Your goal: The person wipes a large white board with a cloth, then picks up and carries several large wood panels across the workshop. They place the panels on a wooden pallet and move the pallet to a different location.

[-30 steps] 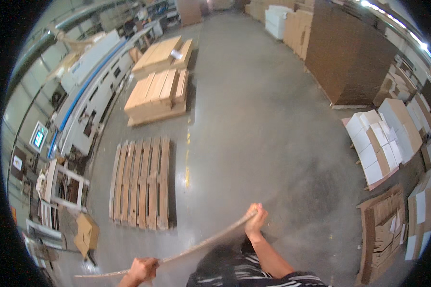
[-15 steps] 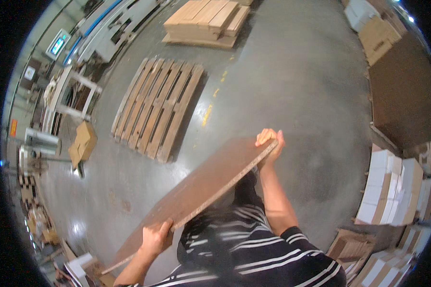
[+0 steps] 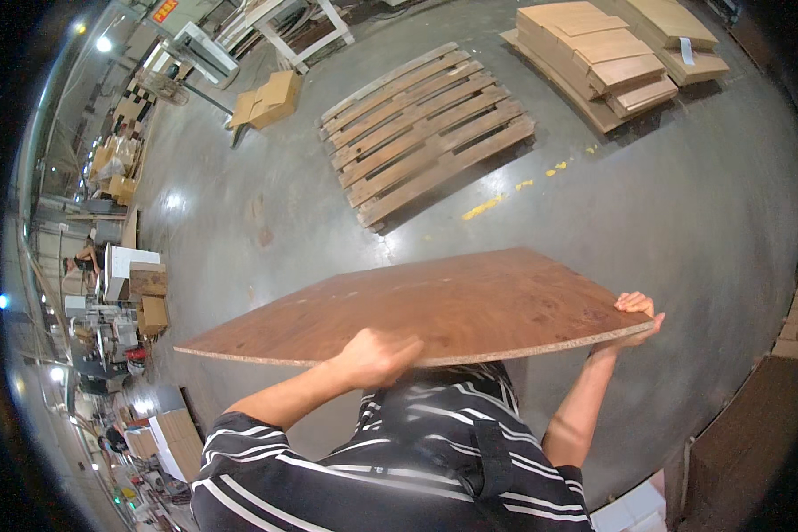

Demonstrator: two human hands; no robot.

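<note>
A large chipboard panel (image 3: 470, 306) with a brown wood-grain face and a pale, speckled edge is held in front of my body, its face turned up and away. My right hand (image 3: 636, 317) grips its right end, fingers curled over the top and the rest of the hand under the edge. At the near edge, left of the middle, my left hand (image 3: 379, 357) is closed on the panel; its fingers are partly hidden and a little blurred. The panel covers the floor beneath it and part of my legs.
Ahead on the grey floor lies a wooden pallet (image 3: 426, 142). Farther right are stacked cardboard sheets (image 3: 585, 49). An opened cardboard box (image 3: 266, 100) sits on the far left. Boxes (image 3: 173, 443) stand at lower left, and a large brown surface (image 3: 754, 443) at lower right.
My view and body have turned to the left, so pallet and stacks appear farther right. The panel has swung from a steep slant to nearly crosswise, still in both hands.
</note>
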